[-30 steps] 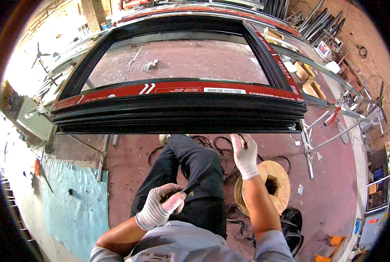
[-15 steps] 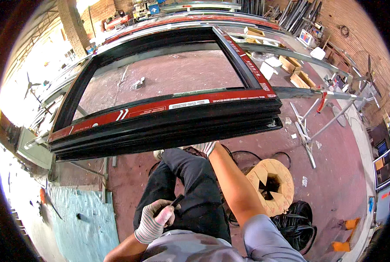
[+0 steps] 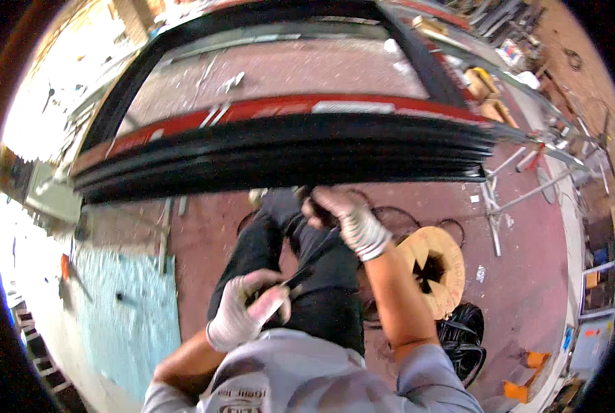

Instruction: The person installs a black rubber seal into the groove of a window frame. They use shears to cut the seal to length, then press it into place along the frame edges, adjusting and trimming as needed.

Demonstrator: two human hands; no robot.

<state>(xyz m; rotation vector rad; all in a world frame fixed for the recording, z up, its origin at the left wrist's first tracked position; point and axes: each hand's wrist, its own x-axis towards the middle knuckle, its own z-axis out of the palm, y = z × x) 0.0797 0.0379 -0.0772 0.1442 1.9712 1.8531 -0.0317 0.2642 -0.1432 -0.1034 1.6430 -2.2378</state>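
Observation:
My left hand (image 3: 249,306), in a striped white glove, is closed over my lap with a black rubber strip (image 3: 311,267) pinched between thumb and fingers. From there the strip runs up toward my right hand (image 3: 345,215), also gloved. That hand is closed around a dark, bunched length that looks like the same strip, just below the near side of a frame. Motion blur softens the fingers. The large black window frame (image 3: 280,155) with red protective film lies raised in front of me, its near side above both hands.
A cardboard-sided reel (image 3: 445,268) stands on the floor to my right, beside a coil of black strip (image 3: 462,344). Metal trestle legs (image 3: 493,217) rise at the right. A pale blue sheet (image 3: 128,310) covers floor at the left. Cardboard boxes (image 3: 483,86) sit beyond the frame.
My right hand has come out from beneath the frame's near side and now shows, closed on dark strip. The left hand keeps its pinch. The view has tilted downward, so the frame sits higher.

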